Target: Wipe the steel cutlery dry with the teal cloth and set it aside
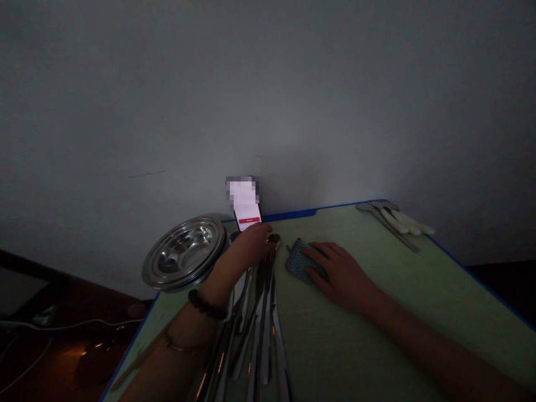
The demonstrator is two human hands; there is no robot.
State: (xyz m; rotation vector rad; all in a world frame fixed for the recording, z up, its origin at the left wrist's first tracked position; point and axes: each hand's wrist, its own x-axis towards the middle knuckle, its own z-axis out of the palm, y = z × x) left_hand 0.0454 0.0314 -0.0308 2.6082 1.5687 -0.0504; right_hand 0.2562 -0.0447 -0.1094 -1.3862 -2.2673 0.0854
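My left hand (251, 241) reaches forward over a row of metal cutlery (262, 318) lying on the pale green table (355, 335). Its fingers curl around the far end of one piece, just below a lit phone (247, 209) propped against the wall. My right hand (341, 271) lies flat with fingers stretched out, resting on a small blue-grey cloth (298, 261) to the right of the cutlery. A dark bead bracelet sits on my left wrist.
A shiny steel bowl (184, 259) stands at the table's far left corner. Several white-handled spoons (396, 220) lie at the far right corner. The table has a blue edge; a grey wall rises behind it. Cables lie on the dark floor at left.
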